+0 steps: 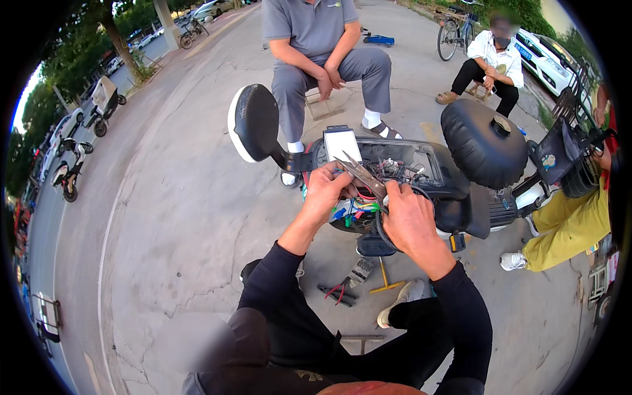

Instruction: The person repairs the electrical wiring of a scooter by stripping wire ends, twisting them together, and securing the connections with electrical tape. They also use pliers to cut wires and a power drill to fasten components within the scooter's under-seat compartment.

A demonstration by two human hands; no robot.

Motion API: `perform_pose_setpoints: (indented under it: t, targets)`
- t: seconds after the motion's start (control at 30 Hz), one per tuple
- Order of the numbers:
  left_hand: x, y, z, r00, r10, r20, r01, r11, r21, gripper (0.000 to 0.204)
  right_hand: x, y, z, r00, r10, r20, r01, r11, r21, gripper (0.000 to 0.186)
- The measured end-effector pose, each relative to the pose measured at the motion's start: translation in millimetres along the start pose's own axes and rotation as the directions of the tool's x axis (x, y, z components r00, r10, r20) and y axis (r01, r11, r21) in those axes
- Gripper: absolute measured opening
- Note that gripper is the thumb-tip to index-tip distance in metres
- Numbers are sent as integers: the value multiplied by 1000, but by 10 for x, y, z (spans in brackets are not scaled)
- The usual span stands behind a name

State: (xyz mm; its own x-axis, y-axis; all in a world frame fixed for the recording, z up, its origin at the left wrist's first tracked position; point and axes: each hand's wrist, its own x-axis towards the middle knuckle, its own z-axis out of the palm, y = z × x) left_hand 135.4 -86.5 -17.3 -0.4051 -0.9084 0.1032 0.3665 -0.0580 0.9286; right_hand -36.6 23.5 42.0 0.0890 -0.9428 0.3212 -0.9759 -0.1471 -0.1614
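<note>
An opened electric scooter (454,178) stands in front of me, its compartment full of tangled wires (398,170). My right hand (411,220) grips a worn pair of scissors (368,179), with the blades parted and pointing toward my left hand. Close by the blades, my left hand (324,192) is closed in a pinch, apparently on a thin wire whose details are too small to make out. Below the hands hang coloured wires with green and blue connectors (354,212). A black cable loops beside my right hand.
Pliers (341,291) and a yellow T-handle tool (387,286) lie on the pavement between my feet. A padded backrest (255,125) sticks up at left, and a black seat (484,145) rests at right. One seated person (316,52) faces me; others are at right.
</note>
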Motion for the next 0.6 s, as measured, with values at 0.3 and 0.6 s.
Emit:
perform_pose_setpoints:
  t: [0.3,0.6]
  targets:
    - [21,-21,-97,999,37,39,-40,996,77,12,-16,-11,9,998,-49,-44,48,999,-20,33]
    - [39,-23,-72,998,32,61,-30,999,-29,12,24,-38,-40,1000,-3,31,1,999,34,27]
